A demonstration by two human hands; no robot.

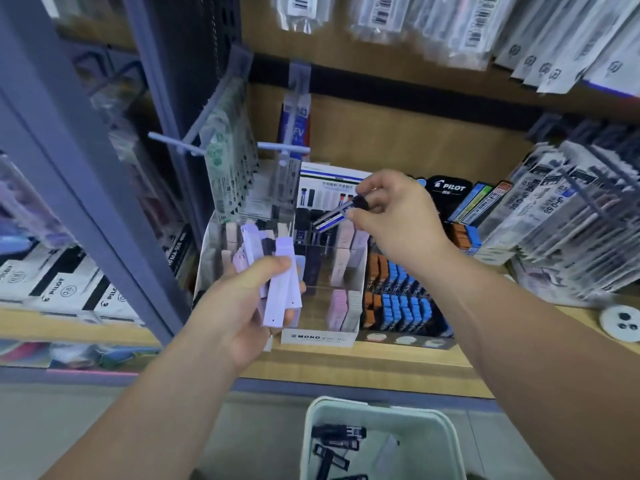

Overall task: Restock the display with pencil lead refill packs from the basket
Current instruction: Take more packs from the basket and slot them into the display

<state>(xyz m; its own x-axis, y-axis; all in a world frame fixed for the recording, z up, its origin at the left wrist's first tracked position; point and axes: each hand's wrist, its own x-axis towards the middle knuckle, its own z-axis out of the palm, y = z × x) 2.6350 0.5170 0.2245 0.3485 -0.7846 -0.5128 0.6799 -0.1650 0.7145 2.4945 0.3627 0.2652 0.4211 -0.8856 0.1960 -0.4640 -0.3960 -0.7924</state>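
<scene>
At frame centre, the right hand (391, 216) pinches a dark refill pack (334, 214) above the display box (318, 336), the left hand (242, 306) grips pale packs (282, 285), and the basket (377, 410) sits bottom centre.

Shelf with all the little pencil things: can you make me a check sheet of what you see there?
Surface: wooden shelf, mostly covered with stock.
Job's things: white MONO display box on the shelf, part filled; pale purple lead packs in the left hand; one dark blue-striped pack in the right hand, above the display; dark packs left in the white basket below.
Clutter: orange and blue cases beside the display; black PILOT box; white round thing at the right.
Hands: left hand grips several packs; right hand pinches one.
Cables: nothing seen.
Surroundings: hanging refill bags above, grey shelf post at the left.
</scene>
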